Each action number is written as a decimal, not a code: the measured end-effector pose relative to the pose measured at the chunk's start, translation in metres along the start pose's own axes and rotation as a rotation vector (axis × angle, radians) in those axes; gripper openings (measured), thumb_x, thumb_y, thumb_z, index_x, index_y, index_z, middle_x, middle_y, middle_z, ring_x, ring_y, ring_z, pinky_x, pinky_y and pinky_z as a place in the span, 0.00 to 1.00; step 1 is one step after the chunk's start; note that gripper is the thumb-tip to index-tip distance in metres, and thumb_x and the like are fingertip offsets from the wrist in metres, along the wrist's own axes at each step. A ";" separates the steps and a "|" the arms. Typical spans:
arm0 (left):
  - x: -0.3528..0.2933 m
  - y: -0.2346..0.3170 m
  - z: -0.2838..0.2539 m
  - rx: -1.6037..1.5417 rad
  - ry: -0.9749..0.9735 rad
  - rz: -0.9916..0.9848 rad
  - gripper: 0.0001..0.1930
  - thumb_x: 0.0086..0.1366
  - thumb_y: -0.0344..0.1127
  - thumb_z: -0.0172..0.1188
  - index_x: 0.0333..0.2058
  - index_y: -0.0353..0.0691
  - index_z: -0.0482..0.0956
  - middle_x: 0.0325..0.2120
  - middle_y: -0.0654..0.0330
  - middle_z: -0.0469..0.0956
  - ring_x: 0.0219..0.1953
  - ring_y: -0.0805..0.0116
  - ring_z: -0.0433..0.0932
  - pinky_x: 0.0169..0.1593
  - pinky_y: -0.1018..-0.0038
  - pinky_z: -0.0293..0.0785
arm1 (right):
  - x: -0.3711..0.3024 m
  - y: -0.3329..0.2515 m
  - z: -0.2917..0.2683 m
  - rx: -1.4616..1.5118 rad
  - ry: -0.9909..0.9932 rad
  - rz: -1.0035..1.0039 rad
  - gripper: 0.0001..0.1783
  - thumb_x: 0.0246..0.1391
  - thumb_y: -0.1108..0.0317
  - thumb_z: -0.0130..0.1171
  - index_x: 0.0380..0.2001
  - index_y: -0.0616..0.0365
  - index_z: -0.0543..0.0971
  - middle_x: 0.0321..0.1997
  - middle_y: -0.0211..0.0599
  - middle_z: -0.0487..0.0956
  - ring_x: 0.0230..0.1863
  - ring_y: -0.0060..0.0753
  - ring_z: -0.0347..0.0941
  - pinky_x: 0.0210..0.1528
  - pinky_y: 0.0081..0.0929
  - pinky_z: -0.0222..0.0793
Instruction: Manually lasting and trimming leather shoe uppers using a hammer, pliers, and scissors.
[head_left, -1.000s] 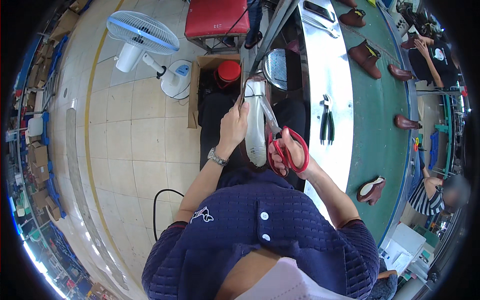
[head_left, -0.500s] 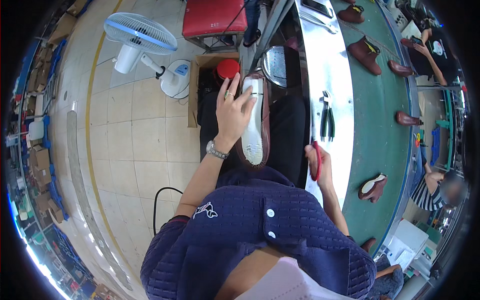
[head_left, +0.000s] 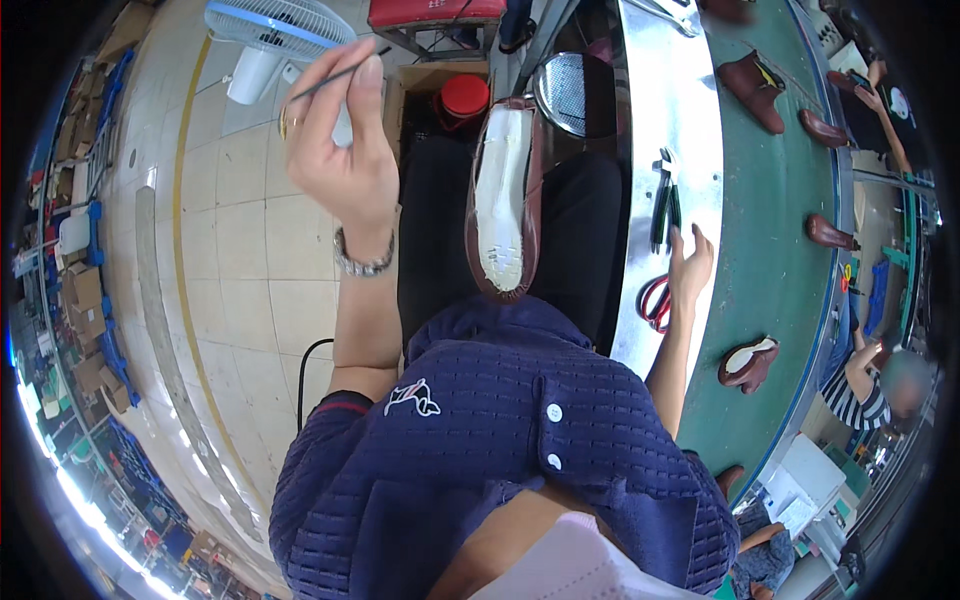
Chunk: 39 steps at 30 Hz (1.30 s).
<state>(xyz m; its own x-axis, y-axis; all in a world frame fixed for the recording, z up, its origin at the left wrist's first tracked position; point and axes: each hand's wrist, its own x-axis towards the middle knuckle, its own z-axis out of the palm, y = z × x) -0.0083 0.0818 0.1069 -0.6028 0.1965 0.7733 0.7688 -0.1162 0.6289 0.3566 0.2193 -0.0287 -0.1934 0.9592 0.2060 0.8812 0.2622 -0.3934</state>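
Raised at the left, over the floor, my left hand (head_left: 345, 165) pinches a thin dark strip (head_left: 335, 80) between its fingers. Sole up between my thighs rests a brown leather shoe (head_left: 535, 190) with a whitish insole board (head_left: 502, 200) on its underside; neither hand touches it. My right hand (head_left: 690, 265) is over the metal bench top, fingers apart and holding nothing I can see. Beside it lie red-handled scissors (head_left: 654, 303), and just beyond are pliers with dark green handles (head_left: 664, 205).
A green conveyor (head_left: 770, 270) carrying brown boots (head_left: 752, 90) and shoes runs beyond the metal bench (head_left: 650, 110). Ahead stand a carton with a red-lidded container (head_left: 465, 95), a round mesh-faced object (head_left: 562, 93) and a red stool (head_left: 435, 10). A fan (head_left: 275, 25) is at far left.
My left hand has left the shoe and moved left, now with the dark strip that lay across the insole board. My right hand has let go of the scissors and moved forward along the bench.
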 end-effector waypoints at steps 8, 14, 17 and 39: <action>-0.062 -0.150 -0.009 0.628 -0.298 0.114 0.19 0.59 0.42 0.56 0.44 0.35 0.75 0.37 0.53 0.77 0.38 0.60 0.75 0.41 0.72 0.69 | 0.055 -0.003 0.062 -0.192 -0.207 -0.013 0.31 0.48 0.53 0.54 0.50 0.64 0.69 0.41 0.55 0.73 0.44 0.54 0.69 0.48 0.37 0.64; -0.093 -0.045 -0.018 0.193 -0.745 -0.546 0.19 0.58 0.49 0.55 0.32 0.35 0.75 0.26 0.52 0.76 0.24 0.60 0.75 0.30 0.69 0.70 | 0.049 -0.058 -0.012 0.780 -0.574 0.661 0.24 0.49 0.60 0.56 0.46 0.66 0.72 0.34 0.46 0.78 0.26 0.27 0.73 0.23 0.16 0.67; -0.114 -0.008 -0.026 0.357 -0.919 -0.396 0.22 0.58 0.53 0.54 0.20 0.37 0.70 0.19 0.51 0.73 0.21 0.55 0.73 0.25 0.65 0.66 | 0.041 -0.119 -0.058 1.047 -0.958 0.399 0.30 0.51 0.66 0.54 0.56 0.64 0.60 0.32 0.42 0.78 0.23 0.21 0.73 0.12 0.07 0.57; -0.151 -0.036 0.005 -1.494 -0.522 -1.692 0.27 0.63 0.46 0.51 0.59 0.48 0.57 0.47 0.62 0.69 0.48 0.72 0.70 0.52 0.72 0.65 | 0.020 -0.200 -0.047 0.079 -0.962 -0.893 0.32 0.50 0.73 0.54 0.59 0.47 0.58 0.26 0.52 0.76 0.29 0.54 0.74 0.33 0.41 0.69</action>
<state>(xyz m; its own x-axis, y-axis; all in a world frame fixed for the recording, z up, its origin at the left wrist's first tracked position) 0.0558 0.0615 -0.0330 -0.0325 0.9686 -0.2465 -0.9687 0.0302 0.2463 0.1965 0.1813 0.0961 -0.9496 0.1357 -0.2825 0.2690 0.8155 -0.5125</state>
